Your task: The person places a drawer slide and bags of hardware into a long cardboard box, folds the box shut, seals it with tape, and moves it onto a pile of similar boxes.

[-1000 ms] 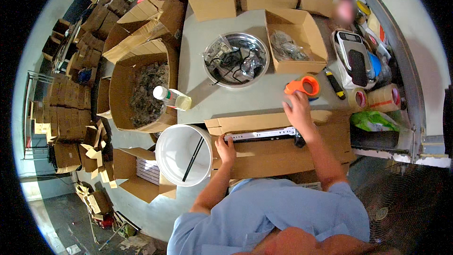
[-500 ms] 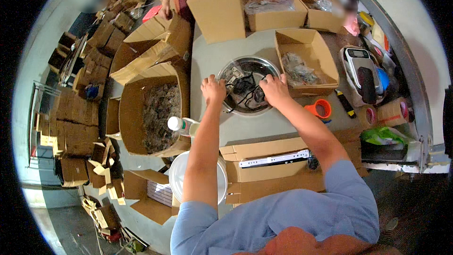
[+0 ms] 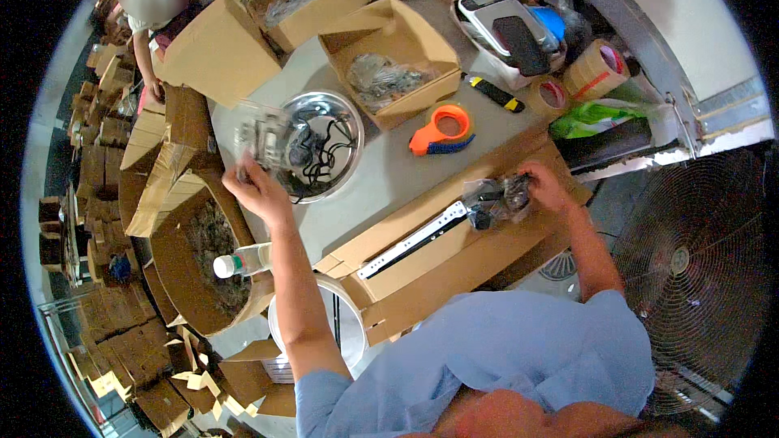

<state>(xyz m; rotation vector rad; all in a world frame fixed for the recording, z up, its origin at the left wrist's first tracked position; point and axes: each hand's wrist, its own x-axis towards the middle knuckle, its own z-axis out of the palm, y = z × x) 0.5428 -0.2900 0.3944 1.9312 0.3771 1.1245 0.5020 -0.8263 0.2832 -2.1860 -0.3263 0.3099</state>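
Observation:
My left hand is closed on a clear plastic bag with metal-looking parts, smeared by motion, over the left rim of a round steel basin. Black cords and a dark bundle lie inside the basin. Off to the right, my right hand has its fingers closed at the edge of a clear bag of black parts. That bag rests at the right end of a long open carton. Beside it in the carton lies a white slotted metal rail with a black strip.
Beyond the basin stands a box of bagged parts. An orange tape dispenser, a yellow-black cutter and a scale sit to the right. Nearer left are a bottle and white bucket. Another person's hand shows far left.
The view has turned. My left hand has lifted the bag of metal-looking parts out of the basin. My right hand has left the basin's rim and moved to the bag in the carton.

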